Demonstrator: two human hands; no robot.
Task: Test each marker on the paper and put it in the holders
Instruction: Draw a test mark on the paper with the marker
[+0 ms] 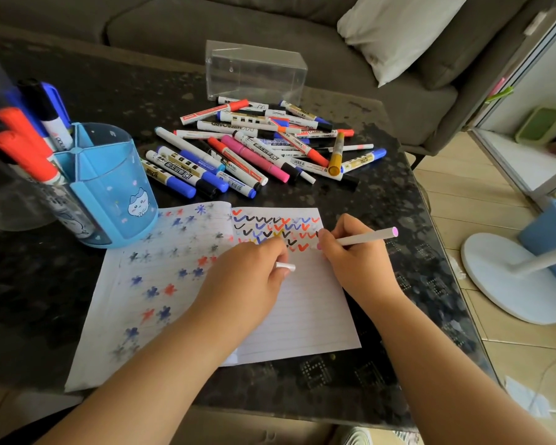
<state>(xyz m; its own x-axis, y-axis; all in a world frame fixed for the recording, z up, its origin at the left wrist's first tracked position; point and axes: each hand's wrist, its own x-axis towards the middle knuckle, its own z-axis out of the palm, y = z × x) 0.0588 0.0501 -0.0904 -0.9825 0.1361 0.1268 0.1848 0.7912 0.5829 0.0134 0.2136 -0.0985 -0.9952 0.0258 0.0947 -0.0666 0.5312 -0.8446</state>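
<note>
An open lined notebook [305, 309] lies on the dark table, its right page carrying rows of coloured tick marks. My right hand [353, 252] grips a thin white marker with a pink end [369, 236], its tip down on the page beside the last ticks. My left hand [251, 277] rests on the page and pinches the marker's white cap [286, 266]. A pile of several markers [260, 149] lies behind the notebook. A blue holder [109, 187] stands at the left, and a clear holder [10, 149] beside it contains red, blue and black markers.
A clear plastic box [254, 72] stands behind the pile. A grey sofa with a white pillow [395, 30] runs along the back. To the right, past the table's edge [430, 226], are a white fan base [511, 277] and a blue bin [552, 232] on the floor.
</note>
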